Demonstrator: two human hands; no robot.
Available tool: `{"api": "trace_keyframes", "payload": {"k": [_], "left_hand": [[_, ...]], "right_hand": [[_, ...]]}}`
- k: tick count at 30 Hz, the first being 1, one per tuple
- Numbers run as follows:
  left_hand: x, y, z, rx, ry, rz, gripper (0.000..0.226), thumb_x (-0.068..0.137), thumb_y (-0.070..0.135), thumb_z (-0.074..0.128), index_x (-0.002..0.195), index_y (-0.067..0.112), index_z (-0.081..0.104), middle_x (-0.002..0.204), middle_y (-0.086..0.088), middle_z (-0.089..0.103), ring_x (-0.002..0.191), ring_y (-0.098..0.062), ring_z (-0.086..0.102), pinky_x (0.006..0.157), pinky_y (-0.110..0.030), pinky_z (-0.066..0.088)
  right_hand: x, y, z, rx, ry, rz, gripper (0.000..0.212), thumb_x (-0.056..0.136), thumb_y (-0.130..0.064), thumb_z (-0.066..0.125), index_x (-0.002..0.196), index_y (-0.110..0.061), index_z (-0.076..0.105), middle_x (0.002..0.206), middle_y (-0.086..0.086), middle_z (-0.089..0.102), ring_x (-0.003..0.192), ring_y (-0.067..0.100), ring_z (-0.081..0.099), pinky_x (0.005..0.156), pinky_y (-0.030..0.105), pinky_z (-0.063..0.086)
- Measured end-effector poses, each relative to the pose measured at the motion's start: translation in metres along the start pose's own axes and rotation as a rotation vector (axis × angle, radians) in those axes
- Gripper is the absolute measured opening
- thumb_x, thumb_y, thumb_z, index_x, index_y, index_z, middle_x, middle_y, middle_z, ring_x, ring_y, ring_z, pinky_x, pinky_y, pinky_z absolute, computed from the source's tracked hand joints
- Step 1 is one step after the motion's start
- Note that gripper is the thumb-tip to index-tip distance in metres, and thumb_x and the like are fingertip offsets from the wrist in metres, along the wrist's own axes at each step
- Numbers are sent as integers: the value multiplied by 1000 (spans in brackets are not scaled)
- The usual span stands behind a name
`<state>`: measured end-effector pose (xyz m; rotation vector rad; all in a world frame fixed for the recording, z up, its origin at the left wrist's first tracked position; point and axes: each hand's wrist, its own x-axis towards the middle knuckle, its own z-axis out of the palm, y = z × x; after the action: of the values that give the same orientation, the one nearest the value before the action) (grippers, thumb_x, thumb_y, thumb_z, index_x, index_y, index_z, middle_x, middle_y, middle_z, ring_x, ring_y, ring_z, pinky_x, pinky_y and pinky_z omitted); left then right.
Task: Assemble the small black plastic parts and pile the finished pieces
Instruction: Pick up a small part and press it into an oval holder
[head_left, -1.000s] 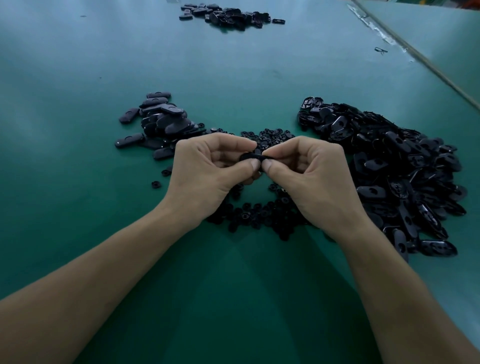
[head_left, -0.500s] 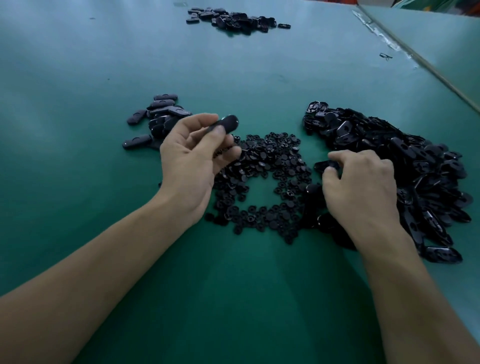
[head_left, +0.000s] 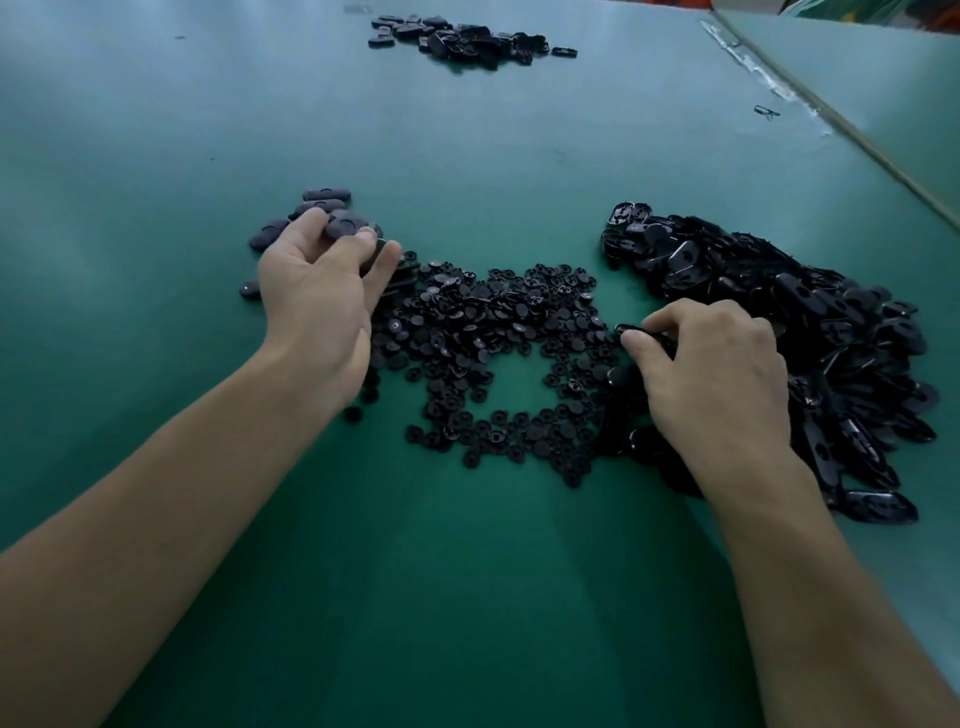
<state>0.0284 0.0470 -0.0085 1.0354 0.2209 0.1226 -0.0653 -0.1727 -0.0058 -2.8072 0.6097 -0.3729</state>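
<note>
Since the earlier frame the left hand (head_left: 311, 301) had dropped onto the finished pile (head_left: 324, 196); whether its bent fingers (head_left: 385, 264) still gripped anything was unclear. The right hand (head_left: 722, 379) pinched an oval shell (head_left: 631, 330) beside the shell heap (head_left: 805, 312). Light, stiff, likely slick: best pinched across its rims.

The finished pile (head_left: 324, 196) at centre left is partly covered by the left hand (head_left: 311, 306); whether a piece is gripped cannot be told. The black part (head_left: 631, 329) pinched by the right hand (head_left: 717, 374) is mostly hidden.
</note>
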Motion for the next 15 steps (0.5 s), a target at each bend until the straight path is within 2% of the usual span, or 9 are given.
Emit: {"api": "trace_keyframes", "payload": {"k": [2,3,5,7,9,11,12,14,15], "left_hand": [[-2,-2,-1,76,-32,38,23,97,-12,51,113,6,51,96,-3,49,93,-12,51,85,-22,56],[-3,-2,-1,94,-32,62,35,96,-14,51,124,7,50,103,-1,50,94,-10,52,86,-22,56],[-6,-3,-1,128,-25,119,68,94,-16,51,153,13,33,130,4,46,106,-9,57,87,-23,56],[-12,-3,0,224,-58,221,78,93,-16,52,157,19,26,148,9,33,117,-11,59,87,-22,56],[-19,-3,3,279,-103,309,74,92,-14,55,153,23,35,157,10,27,118,-10,61,87,-23,57],[-24,-5,6,231,-133,297,55,91,-9,59,136,21,52,145,4,42,108,-9,65,85,-25,58],[-26,-6,8,203,-165,263,40,90,-6,62,123,17,59,132,-3,52,99,-10,67,82,-26,59],[-33,-10,9,194,-266,205,17,91,-3,64,102,9,66,103,-9,63,85,-15,66,76,-28,59],[-38,-14,9,209,-314,198,13,92,-4,64,97,7,67,92,-8,66,81,-16,67,73,-28,59]], "right_hand": [[0,0,0,40,27,-2,29,100,-41,56,108,-18,71,107,11,64,102,35,58,86,48,51],[0,1,1,59,39,-3,29,102,-39,55,107,-17,71,105,11,64,99,34,59,84,48,52],[2,3,3,104,72,-12,29,103,-36,54,105,-13,71,103,11,64,95,33,60,81,47,52],[3,3,4,212,116,-28,27,103,-33,55,102,-11,71,101,10,63,90,26,58,77,37,47],[3,-2,1,358,141,-66,20,102,-28,58,99,-13,71,90,3,63,82,13,57,70,18,36],[1,-8,1,512,119,-106,13,100,-23,62,108,-16,69,74,-10,61,72,2,59,63,12,37],[0,-10,3,575,74,-114,20,99,-22,62,118,-18,67,71,-12,61,70,0,61,64,12,42],[-1,-13,7,676,-55,-146,35,100,-18,60,134,-22,60,76,-7,65,72,5,66,78,27,55],[-1,-15,8,721,-100,-175,35,100,-14,60,133,-25,61,79,-8,64,72,7,69,80,34,58]]}}
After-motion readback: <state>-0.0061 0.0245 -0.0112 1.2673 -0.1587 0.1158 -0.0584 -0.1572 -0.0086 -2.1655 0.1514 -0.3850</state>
